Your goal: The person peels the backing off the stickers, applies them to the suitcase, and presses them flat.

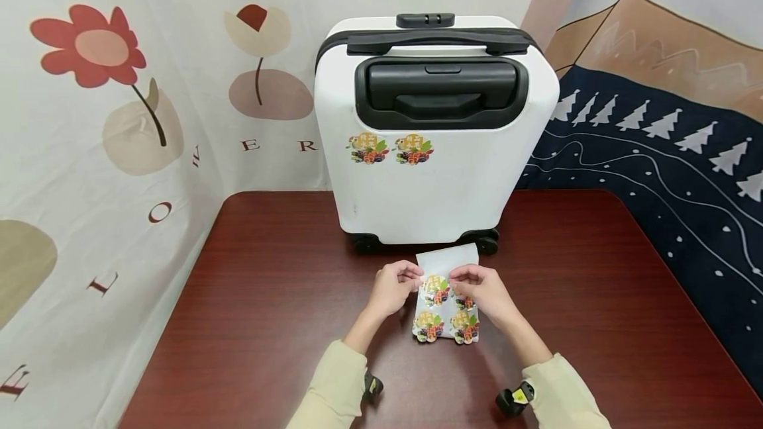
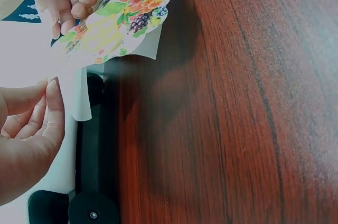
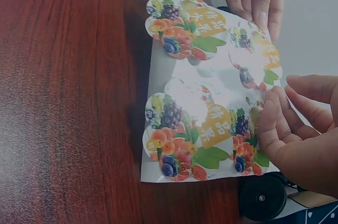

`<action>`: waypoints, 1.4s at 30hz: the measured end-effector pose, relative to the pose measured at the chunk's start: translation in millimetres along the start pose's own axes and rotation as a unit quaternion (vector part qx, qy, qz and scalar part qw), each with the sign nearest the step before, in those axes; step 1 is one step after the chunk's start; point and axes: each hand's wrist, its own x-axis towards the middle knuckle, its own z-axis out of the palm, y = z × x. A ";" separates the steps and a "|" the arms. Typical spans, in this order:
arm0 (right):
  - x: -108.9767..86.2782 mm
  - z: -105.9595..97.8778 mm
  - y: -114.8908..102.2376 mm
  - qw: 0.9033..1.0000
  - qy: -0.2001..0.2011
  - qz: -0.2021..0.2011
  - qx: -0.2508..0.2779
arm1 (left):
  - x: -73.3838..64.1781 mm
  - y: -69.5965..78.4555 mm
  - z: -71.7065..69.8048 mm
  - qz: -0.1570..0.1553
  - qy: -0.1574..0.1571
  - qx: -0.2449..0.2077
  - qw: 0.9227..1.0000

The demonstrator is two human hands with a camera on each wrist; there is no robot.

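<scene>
A white sticker sheet [image 1: 447,258] printed with round fruit stickers hangs between both hands, above the wooden table. My left hand [image 1: 390,288] pinches the sheet's left edge between thumb and fingertips, beside the upper left sticker [image 1: 436,291]. On the other side my right hand [image 1: 484,291] pinches the sheet at the upper right sticker, its fingers covering part of that sticker. Two lower stickers, one at left [image 1: 428,327] and one at right [image 1: 465,327], stick out slightly past the sheet's bottom edge. In the right wrist view the sticker faces [image 3: 185,134] show glare.
A white suitcase [image 1: 441,184] with black handle [image 1: 441,91] stands upright behind the hands. Two matching fruit stickers [image 1: 390,149] are on its front, upper left. Its wheels [image 1: 485,243] rest on the dark red table [image 1: 268,310]. Printed cloth [image 1: 179,51] hangs behind.
</scene>
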 end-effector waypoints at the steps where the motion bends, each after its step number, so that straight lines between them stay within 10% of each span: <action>1: -0.1 0.5 0.1 1.000 0.000 0.002 -0.004 | 0.1 0.0 0.0 0.000 0.001 0.000 1.000; 42: 1.9 5.6 4.8 0.999 0.010 -0.004 -0.048 | -0.3 -1.5 1.9 0.001 -0.008 -0.001 1.000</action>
